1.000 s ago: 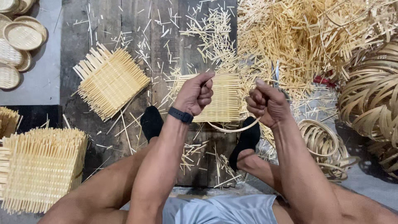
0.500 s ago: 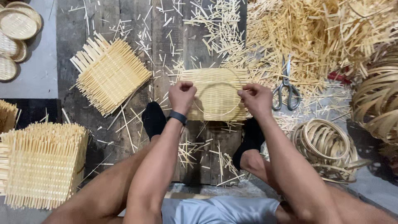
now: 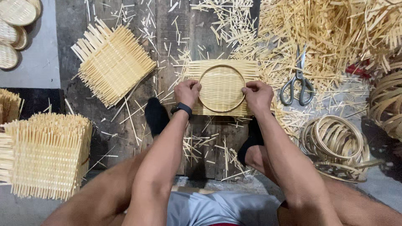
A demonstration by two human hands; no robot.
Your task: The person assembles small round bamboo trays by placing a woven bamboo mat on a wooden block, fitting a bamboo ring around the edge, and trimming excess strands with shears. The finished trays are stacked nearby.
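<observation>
1. Two hands are at work on one woven mat [image 3: 222, 86], which lies flat on the dark wooden boards [image 3: 167, 37] just in front of the person's feet in black socks [image 3: 155, 116].
2. A round hoop [image 3: 221, 88] is laid on top of the mat, and it is pressed down from both sides.
3. The left hand [image 3: 187, 92] is closed with curled fingers on the left edge of the hoop; the right hand [image 3: 257, 95] is closed in the same way on the right edge. Both seem to pinch hoop and mat together.
4. The step in hand is judged to be the fitting of the hoop onto the mat, so that a shallow tray is formed.
5. For the next move, even pressure around the whole ring would be needed, and the hoop must be kept centred, otherwise the mat may slip sideways.
6. The mat is roughly rectangular, and its long axis runs from left to right across the view. The loose strip ends point to the left and to the right.
7. The hoop is round, so no direction can be told for it.
8. Scissors [image 3: 297, 81] lie just right of the mat, handles toward the person, with a pile of hoops [image 3: 335, 140] nearer to the right knee.
9. More mats [image 3: 113, 62] are lying at the left, well apart from the hands.
</observation>
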